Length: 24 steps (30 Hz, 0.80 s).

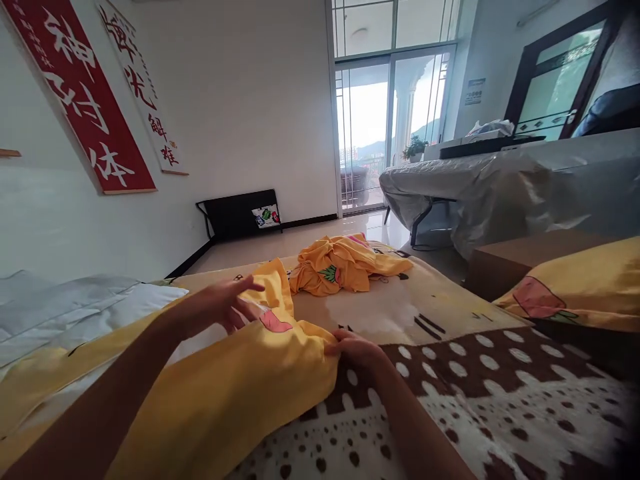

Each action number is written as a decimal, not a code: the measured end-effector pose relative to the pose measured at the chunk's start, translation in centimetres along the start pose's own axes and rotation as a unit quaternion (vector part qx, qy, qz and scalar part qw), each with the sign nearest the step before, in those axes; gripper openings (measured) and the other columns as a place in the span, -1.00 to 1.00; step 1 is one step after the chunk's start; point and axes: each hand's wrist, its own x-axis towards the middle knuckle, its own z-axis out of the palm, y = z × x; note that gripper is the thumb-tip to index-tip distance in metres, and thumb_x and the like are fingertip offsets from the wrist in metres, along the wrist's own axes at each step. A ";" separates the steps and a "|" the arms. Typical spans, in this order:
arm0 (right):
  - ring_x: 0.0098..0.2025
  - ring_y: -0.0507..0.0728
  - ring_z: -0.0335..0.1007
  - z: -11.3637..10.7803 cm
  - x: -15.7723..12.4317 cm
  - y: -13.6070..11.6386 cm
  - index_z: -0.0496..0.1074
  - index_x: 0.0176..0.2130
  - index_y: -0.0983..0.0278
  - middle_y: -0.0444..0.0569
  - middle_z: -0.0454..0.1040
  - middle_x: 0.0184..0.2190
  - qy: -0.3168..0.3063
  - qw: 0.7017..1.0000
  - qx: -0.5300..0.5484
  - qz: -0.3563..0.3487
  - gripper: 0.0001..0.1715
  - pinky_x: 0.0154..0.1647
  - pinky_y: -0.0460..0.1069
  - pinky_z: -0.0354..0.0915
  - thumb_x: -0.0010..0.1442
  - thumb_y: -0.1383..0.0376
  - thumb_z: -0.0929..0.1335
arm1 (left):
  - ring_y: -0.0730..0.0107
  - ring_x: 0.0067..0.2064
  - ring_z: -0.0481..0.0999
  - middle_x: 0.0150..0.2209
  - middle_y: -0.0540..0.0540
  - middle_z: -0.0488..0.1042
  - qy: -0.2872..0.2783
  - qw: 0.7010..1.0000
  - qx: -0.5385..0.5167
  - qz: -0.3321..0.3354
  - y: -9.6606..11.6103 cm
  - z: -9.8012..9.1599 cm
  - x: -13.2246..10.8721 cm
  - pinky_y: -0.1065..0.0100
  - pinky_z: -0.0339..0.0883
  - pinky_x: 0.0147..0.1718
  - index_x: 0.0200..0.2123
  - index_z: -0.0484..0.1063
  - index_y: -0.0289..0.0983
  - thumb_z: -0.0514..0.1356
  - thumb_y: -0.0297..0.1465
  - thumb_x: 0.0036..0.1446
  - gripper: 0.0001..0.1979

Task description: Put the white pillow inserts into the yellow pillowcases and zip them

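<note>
A yellow pillowcase [240, 393] with a pink printed patch lies across the front of the bed, plump as if something fills it. My right hand [353, 348] pinches its right corner, thumb and fingers closed on the cloth. Over the far edge hovers my left hand [223, 307], fingers spread and a little curled; I cannot tell whether the fingertips touch the fabric. Behind it a yellow flap of the cloth [275, 283] stands up. White material shows under the left hand, partly hidden by the arm.
Crumpled yellow cloth [335, 267] lies farther back on the patterned brown-and-cream blanket [380, 313]. White and grey bedding [90, 313] is at left. Another yellow pillow [595, 283] lies right, near a brown box [530, 257]. A plastic-covered table [450, 177] stands beyond.
</note>
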 end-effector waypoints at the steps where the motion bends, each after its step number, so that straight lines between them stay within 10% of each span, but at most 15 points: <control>1: -0.41 0.05 0.38 0.3 0.0 -0.2 0.47 -0.32 0.33 -0.10 0.50 -0.43 -0.009 1.000 0.021 -0.015 -0.59 -0.36 -0.09 0.27 -0.27 0.27 0.46 | 0.25 -0.33 0.49 -0.30 -0.12 0.53 0.021 0.999 0.040 0.001 -1.0 0.2 -0.2 0.33 0.30 -0.38 0.02 0.36 -0.18 0.08 0.11 -0.02 -0.35; 7: -0.35 0.07 0.39 2.1 -0.8 -2.1 0.41 -0.21 0.30 -0.09 0.50 -0.32 0.074 0.991 0.077 -0.085 -0.41 -0.33 -0.06 0.30 -0.30 0.19 0.50 | 0.32 -0.42 0.36 -0.48 -0.04 0.41 0.166 0.948 0.272 -0.027 -5.0 1.3 0.2 0.42 0.08 -0.51 -0.47 0.41 -0.29 0.12 -0.09 0.01 -0.65; 15: -0.49 0.01 0.27 8.0 -2.1 -4.7 0.42 -0.45 0.31 -0.12 0.44 -0.51 0.125 0.975 -0.170 -0.071 -0.73 -0.54 -0.13 0.13 -0.16 0.17 0.43 | 0.56 -0.55 -0.05 -0.66 0.09 -0.09 0.586 0.747 0.253 0.184 5.3 -2.4 0.4 0.44 -0.12 -0.49 -0.67 0.00 -0.31 0.10 -0.33 0.08 -0.61; 19: -0.37 0.14 0.38 14.6 -2.5 -4.1 0.46 -0.47 0.32 0.08 0.49 -0.45 0.249 0.891 -0.357 -0.125 -0.65 -0.42 -0.05 0.20 0.11 0.10 0.30 | 0.60 -0.53 -0.05 -0.65 0.11 -0.06 0.619 0.656 0.227 0.366 9.0 -1.7 1.4 0.47 -0.10 -0.49 -0.65 0.00 -0.32 0.10 -0.36 0.10 -0.62; 24: -0.07 0.19 0.38 17.9 -3.9 -3.3 0.45 -0.13 0.21 0.08 0.49 -0.16 0.126 0.869 -0.434 -0.201 -0.65 -0.11 0.05 0.28 0.29 0.14 0.19 | 0.61 -0.52 0.04 -0.63 0.11 0.01 0.532 0.731 0.199 0.379 8.6 -1.0 2.0 0.52 -0.04 -0.50 -0.65 0.15 -0.32 0.10 -0.30 0.07 -0.67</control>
